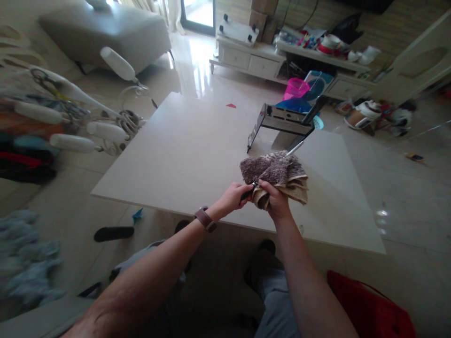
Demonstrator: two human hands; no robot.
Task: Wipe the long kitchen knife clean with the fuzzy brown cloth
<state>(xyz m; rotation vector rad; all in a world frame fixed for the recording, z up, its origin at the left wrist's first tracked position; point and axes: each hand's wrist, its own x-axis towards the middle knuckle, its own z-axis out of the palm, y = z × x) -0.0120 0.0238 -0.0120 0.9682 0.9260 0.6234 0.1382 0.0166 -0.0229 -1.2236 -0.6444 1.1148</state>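
Head view: The left hand (pixel 233 197) is closed firmly on the handle of a dark-handled tool (pixel 247 193), thumb laid along it. The right hand (pixel 276 201) is closed on a folded brown cloth (pixel 269 170), thumb uppermost, with the folds bunched about the tool's middle. A slim metal end (pixel 295 149) projects beyond the cloth on the far side; it lines up with the handle and is probably part of the same tool. Tool and cloth are held above the near edge of the bench (pixel 169 155). Behind them, on the bench, stands a slotted stand (pixel 285 123); a red scrap (pixel 231 105) lies well apart, toward the far edge.

Assessment: the work appears to be wiping the tool. Whether its edge is sharp cannot be determined, as the cloth hides most of it; it should be treated as sharp. The left hand should hold the handle steady while the right draws the cloth from handle toward tip, keeping several layers between fingers and metal. The right thumb sits close to the handle's end and should remain on fabric. Loose folds could snag; a tighter pad would be preferable. The tip is best kept pointing away from the body.
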